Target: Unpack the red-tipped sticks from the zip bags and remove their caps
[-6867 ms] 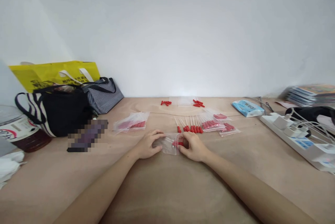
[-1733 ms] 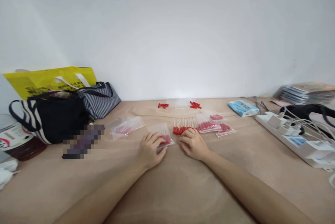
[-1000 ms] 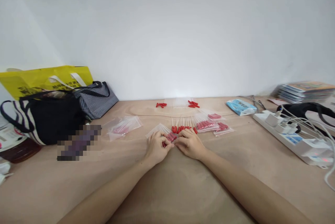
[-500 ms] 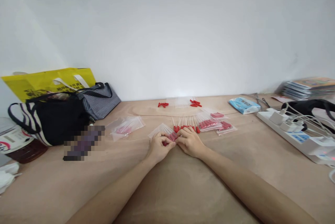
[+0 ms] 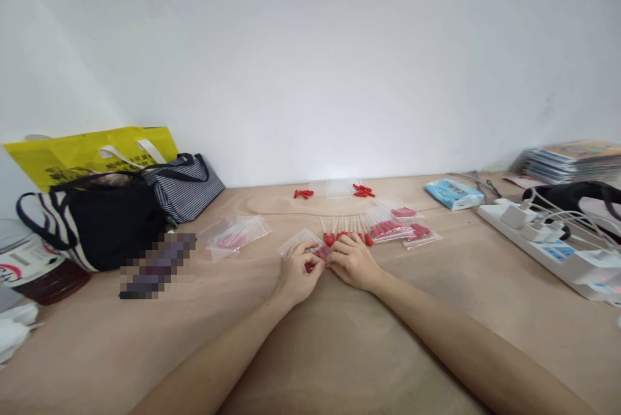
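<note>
Plastic bag in our hands: clear, lying slanted on the table (image 5: pixel 310 353), red pieces showing inside; we take this plastic bag (image 5: pixel 299 238) as the clock's centre, 12 toward the wall (image 5: pixel 310 66).
Our left hand (image 5: pixel 298 273): thumb and fingertips drawn together, pinching the bag's near edge.
Our right hand (image 5: pixel 354 263): fingers narrow and bunched, tips meeting the bag's right edge; whether they grip it, we cannot tell.
Red-headed sticks (image 5: pixel 343 234): in a row between 1 and 2 o'clock, just beyond our right hand, which hides some.
Packed bags (image 5: pixel 391 229): overlapping between 2 and 3, red heads showing through.
Loose clear bags (image 5: pixel 237 234): flat between 9 and 10, a reddish tint beneath.
Small red pieces: one heap (image 5: pixel 303 194) at 12, another heap (image 5: pixel 363 191) near 1.
Left edge: yellow bag (image 5: pixel 92 147), striped bag (image 5: pixel 187 192) and black bag (image 5: pixel 107 221) toward 10; blurred dark object (image 5: pixel 158 266) at 9.
Right edge: blue packet (image 5: pixel 453 194) near 2, white power strip (image 5: pixel 553 250) at 3.
</note>
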A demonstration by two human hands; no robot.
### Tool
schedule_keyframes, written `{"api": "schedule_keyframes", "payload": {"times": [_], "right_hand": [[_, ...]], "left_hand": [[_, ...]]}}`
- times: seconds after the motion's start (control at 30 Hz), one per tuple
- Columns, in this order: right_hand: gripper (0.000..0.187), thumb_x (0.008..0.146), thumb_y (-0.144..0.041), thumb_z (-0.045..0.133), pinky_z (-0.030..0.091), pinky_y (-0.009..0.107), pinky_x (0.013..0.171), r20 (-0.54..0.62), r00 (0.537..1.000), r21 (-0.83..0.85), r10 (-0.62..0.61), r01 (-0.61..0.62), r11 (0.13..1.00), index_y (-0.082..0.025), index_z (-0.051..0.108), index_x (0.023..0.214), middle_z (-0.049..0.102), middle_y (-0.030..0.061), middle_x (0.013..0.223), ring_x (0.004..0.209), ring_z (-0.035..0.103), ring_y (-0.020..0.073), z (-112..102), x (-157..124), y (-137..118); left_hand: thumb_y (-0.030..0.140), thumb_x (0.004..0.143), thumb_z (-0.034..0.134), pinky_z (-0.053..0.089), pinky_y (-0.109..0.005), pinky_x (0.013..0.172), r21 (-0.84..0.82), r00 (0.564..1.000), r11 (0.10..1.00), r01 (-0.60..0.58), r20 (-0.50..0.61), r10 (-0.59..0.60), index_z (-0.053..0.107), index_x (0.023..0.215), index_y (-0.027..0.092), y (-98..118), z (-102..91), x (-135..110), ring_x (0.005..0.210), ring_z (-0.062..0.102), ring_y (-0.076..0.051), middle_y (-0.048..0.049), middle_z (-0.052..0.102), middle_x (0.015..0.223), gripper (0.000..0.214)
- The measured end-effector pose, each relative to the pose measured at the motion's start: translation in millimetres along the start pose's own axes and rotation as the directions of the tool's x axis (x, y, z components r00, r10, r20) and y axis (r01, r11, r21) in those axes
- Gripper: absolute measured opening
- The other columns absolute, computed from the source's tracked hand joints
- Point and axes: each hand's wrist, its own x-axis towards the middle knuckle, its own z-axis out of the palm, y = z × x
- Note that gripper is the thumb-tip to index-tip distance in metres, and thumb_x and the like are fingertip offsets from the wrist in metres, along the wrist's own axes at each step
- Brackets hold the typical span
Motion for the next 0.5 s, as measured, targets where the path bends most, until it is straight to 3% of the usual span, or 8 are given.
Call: {"api": "schedule_keyframes", "payload": {"times": [0.27,0.5], "right_hand": [[0.027,0.085,-0.015,0.041,0.025,0.03,0.066,-0.016,0.997,0.017,-0.079,0.079,0.997,-0.018,0.056,0.063,0.054,0.0008,0.062,0.067,0.042,0.013,3.3,2.1,-4.4],[0.021,0.084,-0.015,0.043,0.024,0.032,0.067,0.016,1.0,-0.035,-0.024,0.024,0.999,-0.017,0.055,0.067,0.055,0.0017,0.065,0.068,0.044,0.0137,6.1,6.1,-8.9]], "left_hand": [[0.013,0.071,0.052,0.045,-0.039,0.085,-0.066,0.999,0.998,0.009,-0.033,-0.011,0.058,0.055,0.017,-6.4,3.0,-0.5,0.095,0.057,-0.02,-0.0077,0.063,0.095,0.017],[0.011,0.071,0.047,0.039,-0.047,0.093,-0.056,0.997,0.997,-0.045,-0.065,0.042,0.051,0.055,0.018,-7.5,5.3,-3.2,0.103,0.055,-0.021,-0.0087,0.066,0.093,0.018]]}}
